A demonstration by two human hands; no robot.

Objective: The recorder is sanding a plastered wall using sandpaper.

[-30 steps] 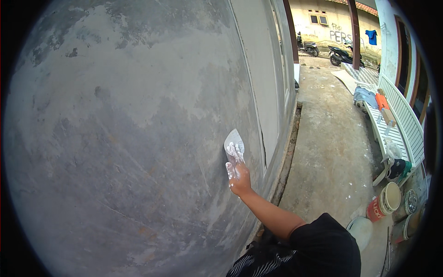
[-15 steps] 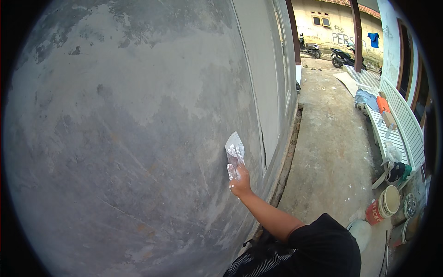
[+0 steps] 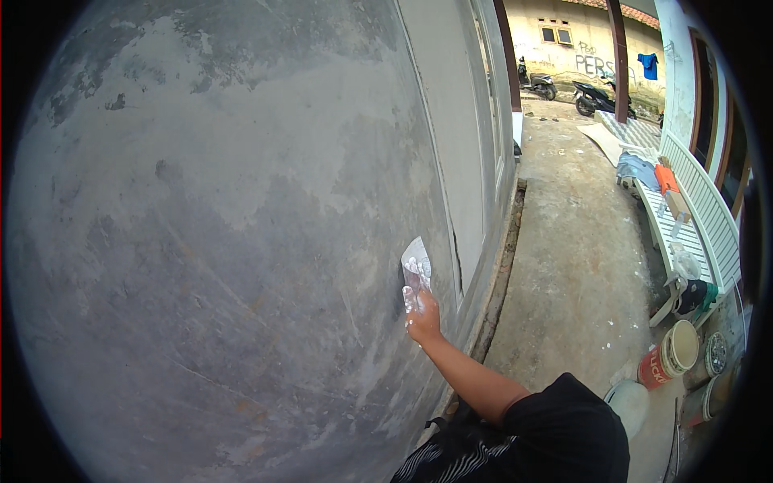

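Observation:
My right hand (image 3: 422, 312) reaches up from the lower right, its fingers closed around a putty knife (image 3: 416, 251). The blade is pale and wide, pointing upward, with its face close to the grey wall (image 3: 241, 241); contact along its edge is hard to make out. White putty coats my thumb and fingertips, which press on the blade. The wall's surface is patchy, with lighter and darker grey smears and a few scratches. Right beside the hand is the light grey door panel (image 3: 443, 121) with a dark gap along its edge. My left hand is not in view.
A concrete walkway (image 3: 564, 241) runs along the wall. At right stand a white slatted bench (image 3: 700, 217) with cloths and boxes, a red-and-white bucket (image 3: 654, 369), a round pale lid (image 3: 628, 402) and more buckets. Motorbikes (image 3: 594, 98) are parked at the far end.
My right hand and the putty knife have shifted slightly right and down along the wall. The whole view has moved a little as well.

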